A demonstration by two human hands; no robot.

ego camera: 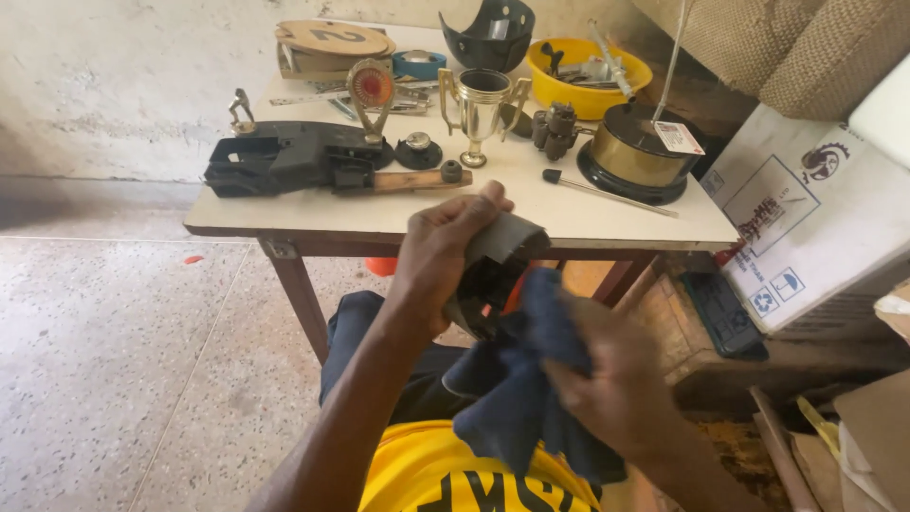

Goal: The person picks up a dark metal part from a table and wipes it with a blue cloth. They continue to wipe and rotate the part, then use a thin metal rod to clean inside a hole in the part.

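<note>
Dark curved part [493, 261], gripped in the left hand [438, 261] off the table's [284, 213] front edge, seems mid-wipe; right hand [611, 384] clutches a blue cloth [517, 398].

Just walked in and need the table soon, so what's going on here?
A seated person holds a dark curved part in the left hand and presses a dark blue cloth against it with the right hand, in front of a small table. On the table stand a gold trophy cup, a yellow bowl of tools, a black base and a gold-banded round stand.
</note>
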